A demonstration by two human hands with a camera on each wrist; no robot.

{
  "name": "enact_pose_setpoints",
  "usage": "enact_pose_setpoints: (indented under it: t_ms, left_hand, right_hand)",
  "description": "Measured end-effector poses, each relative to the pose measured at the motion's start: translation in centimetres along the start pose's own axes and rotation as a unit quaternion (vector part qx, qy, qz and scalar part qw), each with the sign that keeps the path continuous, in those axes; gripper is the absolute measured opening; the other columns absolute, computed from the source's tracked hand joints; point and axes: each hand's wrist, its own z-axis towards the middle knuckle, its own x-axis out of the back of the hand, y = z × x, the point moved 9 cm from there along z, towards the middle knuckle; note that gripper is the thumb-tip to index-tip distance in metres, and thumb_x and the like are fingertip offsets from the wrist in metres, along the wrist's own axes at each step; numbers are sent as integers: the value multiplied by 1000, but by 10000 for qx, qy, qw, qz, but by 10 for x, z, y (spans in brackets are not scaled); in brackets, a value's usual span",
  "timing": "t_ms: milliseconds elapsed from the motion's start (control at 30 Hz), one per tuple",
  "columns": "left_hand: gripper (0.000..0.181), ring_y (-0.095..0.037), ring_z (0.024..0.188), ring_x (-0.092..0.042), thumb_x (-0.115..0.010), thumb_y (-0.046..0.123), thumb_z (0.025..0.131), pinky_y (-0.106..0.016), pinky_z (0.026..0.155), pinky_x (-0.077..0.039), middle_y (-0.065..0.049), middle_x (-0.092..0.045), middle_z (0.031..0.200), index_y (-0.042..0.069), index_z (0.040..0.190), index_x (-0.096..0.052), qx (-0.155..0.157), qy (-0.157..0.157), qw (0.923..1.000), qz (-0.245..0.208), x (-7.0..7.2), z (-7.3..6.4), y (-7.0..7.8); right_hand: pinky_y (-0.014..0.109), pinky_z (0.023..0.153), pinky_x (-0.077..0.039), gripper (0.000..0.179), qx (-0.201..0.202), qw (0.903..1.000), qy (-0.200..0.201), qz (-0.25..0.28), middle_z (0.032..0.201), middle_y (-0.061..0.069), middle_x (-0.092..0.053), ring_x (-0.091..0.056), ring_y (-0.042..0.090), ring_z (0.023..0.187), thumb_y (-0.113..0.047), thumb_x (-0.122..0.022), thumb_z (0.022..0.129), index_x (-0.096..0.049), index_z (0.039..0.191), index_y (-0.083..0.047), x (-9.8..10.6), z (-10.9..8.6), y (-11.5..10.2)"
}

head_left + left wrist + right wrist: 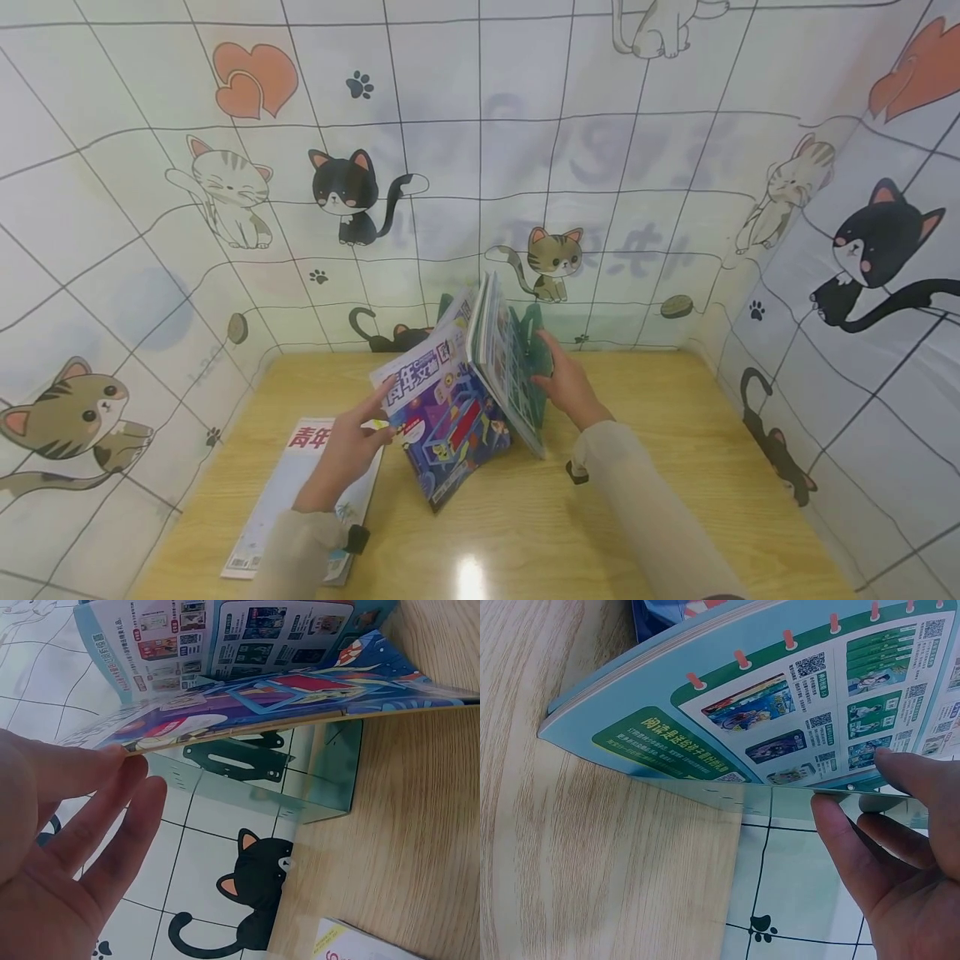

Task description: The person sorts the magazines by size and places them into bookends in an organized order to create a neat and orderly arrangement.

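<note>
My left hand pinches the outer edge of a purple illustrated magazine between thumb and forefinger; its other fingers stay apart from it. This magazine leans outward, away from several thin magazines standing upright beside it. They stand at a translucent green book holder, whose cut-out side panel shows below the purple magazine in the left wrist view. On the other side my right hand grips the holder's green panel, thumb on the magazine side and fingers outside. A light blue back cover faces that panel.
Another magazine with red lettering lies flat on the wooden table, under and beside the left forearm. White cloth printed with cats and grid lines surrounds the table at the back and sides.
</note>
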Motion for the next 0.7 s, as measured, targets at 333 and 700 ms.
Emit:
enact_pose_setpoints:
  t_ms: [333, 700]
  left_hand:
    - [83, -22, 96, -64, -67, -3, 89, -35, 77, -57, -6, -67, 106, 46, 148, -35, -153, 282, 9995, 58, -4, 5, 10]
    - [86, -22, 88, -65, -66, -9, 87, -27, 69, -57, -11, -64, 115, 40, 150, -34, -604, 768, 9950, -206, 2, 12, 27]
  right_hand:
    - [56, 93, -45, 89, -28, 10000, -21, 74, 150, 17, -39, -57, 43, 112, -7, -78, 82, -26, 153, -22, 1, -1, 0]
    - [55, 91, -47, 89, -44, 10000, -48, 44, 149, 17, -41, -60, 41, 106, -7, -77, 83, -25, 153, -24, 1, -1, -1]
